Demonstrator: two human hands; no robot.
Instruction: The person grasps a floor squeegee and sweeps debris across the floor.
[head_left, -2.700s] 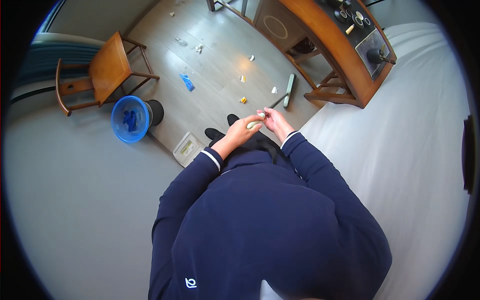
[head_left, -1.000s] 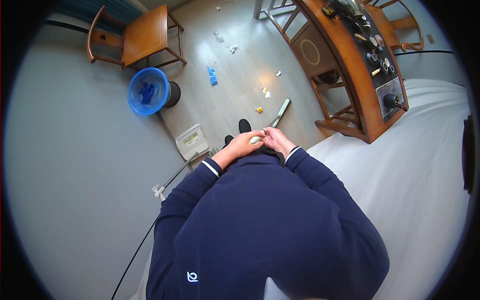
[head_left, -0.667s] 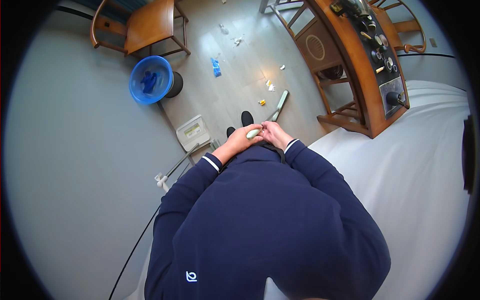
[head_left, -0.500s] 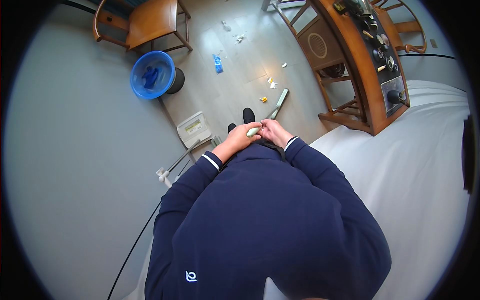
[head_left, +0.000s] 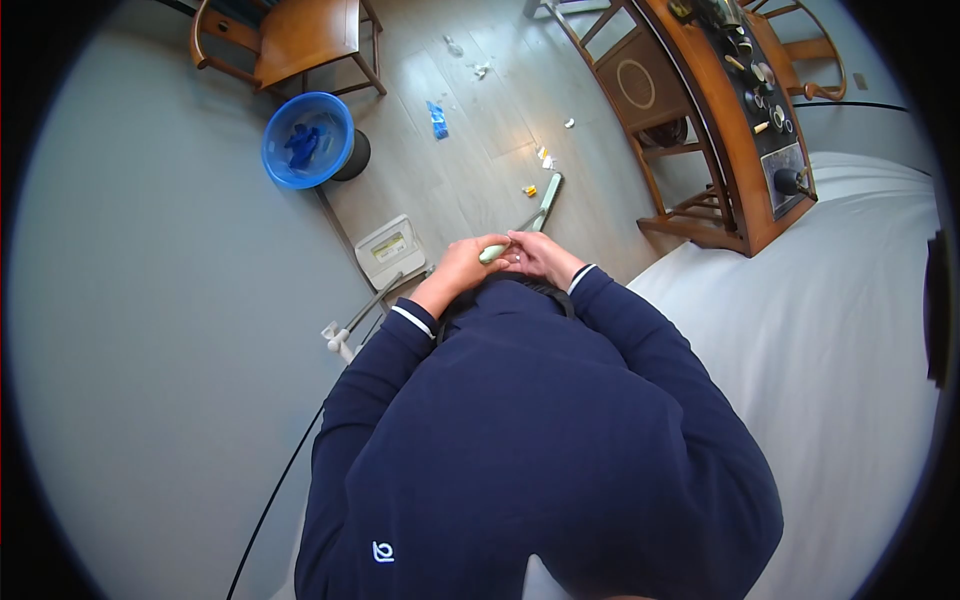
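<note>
Both hands are together in front of my waist on a long-handled broom. Its narrow pale green head [head_left: 549, 200] rests on the floor ahead, bristles not discernible, and a grey pole runs back to me. My left hand [head_left: 464, 268] is closed around the rounded pale green end of the handle [head_left: 492, 253]. Close beside it, my right hand [head_left: 543, 257] has its fingers curled at the pole, partly hidden. Bits of litter lie beyond the head: a yellow and white scrap [head_left: 545, 157], a small yellow piece [head_left: 529, 190] and a blue wrapper [head_left: 437, 120].
A blue bin [head_left: 347, 135] stands by the left wall, near a wooden chair [head_left: 310, 42]. A white dustpan-like piece [head_left: 390, 250] with a grey pole is at my left. On the right are a wooden tea table [head_left: 735, 215] and a white-sheeted bed [head_left: 760, 350].
The broom head has shifted slightly left and nearer the top of the view. Both hands have moved a little left and up with it. My shoes are now hidden.
</note>
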